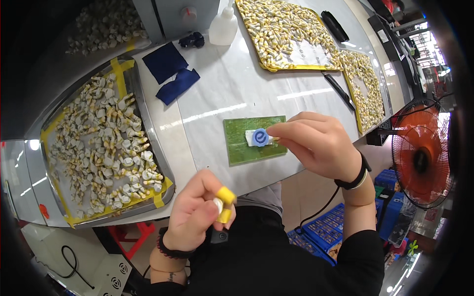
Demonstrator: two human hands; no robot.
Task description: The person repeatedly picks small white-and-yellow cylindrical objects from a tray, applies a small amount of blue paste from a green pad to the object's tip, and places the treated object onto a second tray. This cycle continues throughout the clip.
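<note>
A green rectangular board lies near the front of the table with a small white pad on it. Over the pad is a small round blue piece with a ring-shaped face. My right hand pinches at the right side of this blue piece, thumb and forefinger closed. Closer to my body, my left hand is curled closed around a small white round part. Yellow covers sit on two of its fingertips. Whatever else lies inside the left fingers is hidden.
On the left, a metal tray holds many white-and-yellow small parts. Two more yellow-edged trays stand at the far right. Behind the board are dark blue cloths and a white bottle. An orange fan stands right.
</note>
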